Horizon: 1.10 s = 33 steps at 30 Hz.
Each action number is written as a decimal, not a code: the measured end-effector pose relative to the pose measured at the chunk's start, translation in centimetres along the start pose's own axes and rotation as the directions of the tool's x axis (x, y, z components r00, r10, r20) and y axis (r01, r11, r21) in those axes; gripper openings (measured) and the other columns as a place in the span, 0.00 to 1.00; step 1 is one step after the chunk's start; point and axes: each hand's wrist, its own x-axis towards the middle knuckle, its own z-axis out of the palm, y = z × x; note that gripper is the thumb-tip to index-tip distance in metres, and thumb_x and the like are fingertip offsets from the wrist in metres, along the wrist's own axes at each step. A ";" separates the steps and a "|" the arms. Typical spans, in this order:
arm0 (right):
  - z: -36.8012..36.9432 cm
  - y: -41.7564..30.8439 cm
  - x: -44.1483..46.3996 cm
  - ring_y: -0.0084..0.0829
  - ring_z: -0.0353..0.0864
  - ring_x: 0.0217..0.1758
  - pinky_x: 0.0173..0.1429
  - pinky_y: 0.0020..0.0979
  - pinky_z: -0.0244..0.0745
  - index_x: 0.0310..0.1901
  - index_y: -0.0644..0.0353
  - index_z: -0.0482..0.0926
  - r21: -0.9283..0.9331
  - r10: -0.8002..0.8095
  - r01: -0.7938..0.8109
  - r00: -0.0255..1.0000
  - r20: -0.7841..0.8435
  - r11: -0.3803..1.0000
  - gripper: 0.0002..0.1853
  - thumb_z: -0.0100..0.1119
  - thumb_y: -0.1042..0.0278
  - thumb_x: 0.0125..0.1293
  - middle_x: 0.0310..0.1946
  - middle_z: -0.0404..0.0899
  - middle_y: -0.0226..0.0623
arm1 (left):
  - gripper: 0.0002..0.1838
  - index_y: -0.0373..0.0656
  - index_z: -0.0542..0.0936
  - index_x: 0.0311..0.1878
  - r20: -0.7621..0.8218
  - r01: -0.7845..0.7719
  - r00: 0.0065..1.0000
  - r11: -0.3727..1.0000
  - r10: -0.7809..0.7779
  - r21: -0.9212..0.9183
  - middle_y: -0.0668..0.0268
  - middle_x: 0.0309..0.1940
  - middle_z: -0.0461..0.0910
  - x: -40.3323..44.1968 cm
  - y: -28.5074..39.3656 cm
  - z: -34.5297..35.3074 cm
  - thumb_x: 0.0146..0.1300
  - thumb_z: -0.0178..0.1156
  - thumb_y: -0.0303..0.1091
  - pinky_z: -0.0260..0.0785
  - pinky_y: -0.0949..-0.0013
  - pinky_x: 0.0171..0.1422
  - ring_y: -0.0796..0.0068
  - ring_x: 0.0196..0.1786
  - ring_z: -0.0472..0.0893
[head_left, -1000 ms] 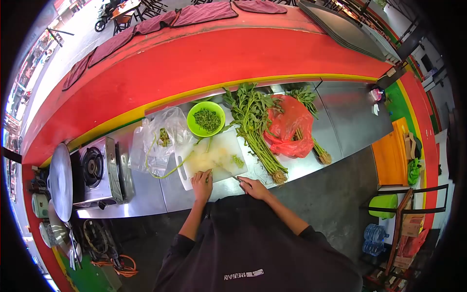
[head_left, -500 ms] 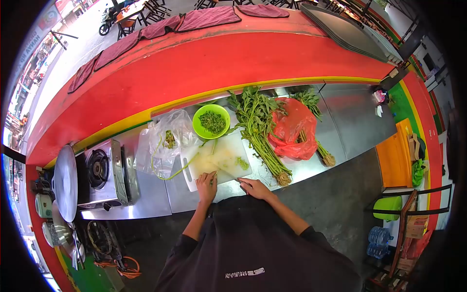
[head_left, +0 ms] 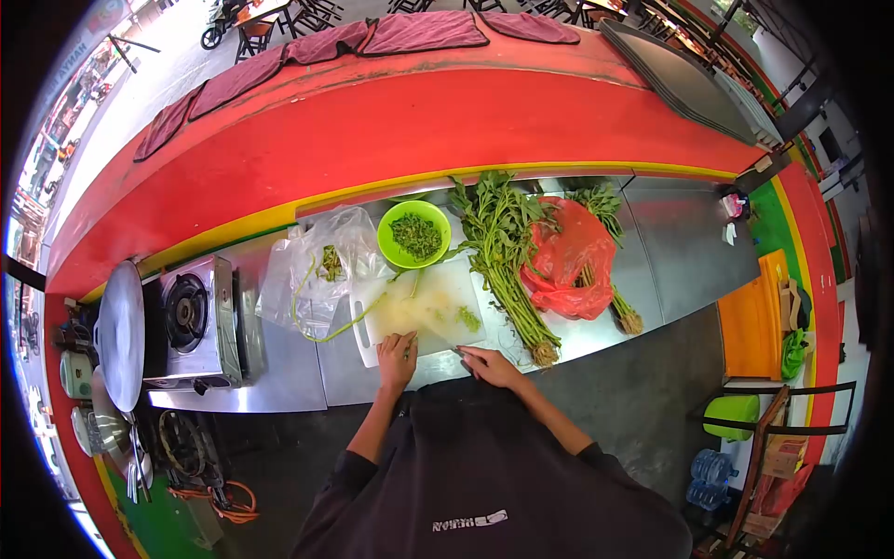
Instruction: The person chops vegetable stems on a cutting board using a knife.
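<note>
My left hand point(head_left: 398, 360) is closed at the near edge of a white cutting board point(head_left: 433, 289), with a bit of green stem showing between the fingers. My right hand point(head_left: 491, 366) grips a knife point(head_left: 448, 343), whose thin blade points left over the board and is hard to make out. Chopped pale green pieces point(head_left: 468, 319) lie on the board's right side. A long green stalk point(head_left: 346, 327) trails off its left side. Behind the board stands a lime green bowl point(head_left: 383, 246) of chopped leaves point(head_left: 415, 237). Right of the board lies a bunch of leafy stalks point(head_left: 510, 296) with roots.
A red plastic bag point(head_left: 579, 256) partly covers another rooted bunch point(head_left: 630, 321). At left are a clear plastic bag point(head_left: 279, 279) with trimmings point(head_left: 330, 264) and a gas stove point(head_left: 223, 321). A red wall point(head_left: 419, 121) rises behind the steel counter point(head_left: 694, 242).
The view has tilted and shifted slightly, moving the bowl and greens a little right and down in the picture. Both hands keep nearly the same position and grip.
</note>
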 end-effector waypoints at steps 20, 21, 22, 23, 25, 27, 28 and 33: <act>-0.9 0.9 -0.8 0.19 0.81 0.29 0.40 0.27 0.77 0.72 0.57 0.76 -0.050 0.088 -0.096 0.985 -0.148 0.994 0.24 0.54 0.56 0.81 0.28 0.82 0.32 | 0.11 0.49 0.89 0.49 0.018 0.023 1.000 0.999 -0.023 0.035 0.68 0.34 0.79 0.9 0.5 0.6 0.65 0.69 0.33 0.65 0.58 0.49 0.66 0.42 0.79; -0.9 0.9 -0.7 0.19 0.81 0.29 0.40 0.27 0.77 0.72 0.57 0.76 -0.048 0.089 -0.097 0.985 -0.149 0.994 0.24 0.54 0.56 0.81 0.28 0.82 0.32 | 0.11 0.50 0.89 0.49 0.026 0.018 0.999 0.999 -0.019 0.031 0.69 0.34 0.79 0.9 0.6 0.7 0.65 0.69 0.34 0.65 0.58 0.49 0.66 0.43 0.79; -0.9 0.8 -0.7 0.19 0.81 0.29 0.40 0.27 0.77 0.72 0.57 0.76 -0.044 0.092 -0.100 0.985 -0.145 0.994 0.24 0.54 0.56 0.82 0.28 0.82 0.32 | 0.11 0.50 0.89 0.49 0.029 0.017 0.999 0.999 -0.018 0.031 0.69 0.34 0.79 1.0 0.6 0.8 0.65 0.69 0.34 0.65 0.58 0.49 0.66 0.43 0.79; -0.9 0.8 -0.7 0.19 0.81 0.29 0.41 0.27 0.77 0.72 0.57 0.76 -0.040 0.095 -0.102 0.985 -0.142 0.994 0.24 0.53 0.56 0.82 0.29 0.82 0.32 | 0.11 0.50 0.89 0.49 0.042 0.007 0.999 1.000 -0.008 0.028 0.69 0.35 0.80 1.2 0.6 1.0 0.65 0.69 0.34 0.65 0.58 0.49 0.66 0.43 0.79; -1.0 0.5 -0.7 0.19 0.81 0.29 0.41 0.27 0.77 0.72 0.57 0.76 -0.051 0.098 -0.107 0.985 -0.143 0.993 0.24 0.53 0.56 0.82 0.29 0.82 0.31 | 0.11 0.50 0.89 0.50 0.059 -0.004 0.998 1.000 0.002 0.025 0.69 0.35 0.80 1.5 0.7 1.2 0.65 0.69 0.34 0.65 0.58 0.50 0.67 0.43 0.80; -1.1 0.4 -0.7 0.20 0.81 0.29 0.41 0.27 0.77 0.72 0.57 0.76 -0.064 0.100 -0.111 0.984 -0.147 0.992 0.24 0.53 0.56 0.82 0.29 0.82 0.31 | 0.10 0.51 0.89 0.49 0.074 -0.014 0.997 1.000 0.013 0.003 0.69 0.35 0.80 1.8 1.0 1.2 0.65 0.68 0.34 0.65 0.58 0.49 0.67 0.43 0.80; -1.0 0.4 -0.7 0.20 0.81 0.29 0.41 0.27 0.77 0.72 0.57 0.76 -0.062 0.097 -0.107 0.984 -0.146 0.992 0.24 0.53 0.56 0.82 0.30 0.83 0.31 | 0.10 0.51 0.89 0.49 0.076 -0.015 0.997 1.000 0.015 0.002 0.69 0.35 0.80 1.9 1.1 1.2 0.65 0.68 0.34 0.65 0.58 0.49 0.67 0.43 0.80; -0.9 0.9 -0.6 0.19 0.81 0.28 0.40 0.27 0.77 0.72 0.57 0.76 -0.024 0.095 -0.100 0.983 -0.155 0.995 0.24 0.53 0.56 0.82 0.30 0.83 0.31 | 0.10 0.52 0.89 0.49 0.083 -0.035 0.996 0.999 0.035 0.001 0.70 0.35 0.80 2.3 1.4 1.3 0.65 0.68 0.34 0.64 0.59 0.49 0.67 0.43 0.79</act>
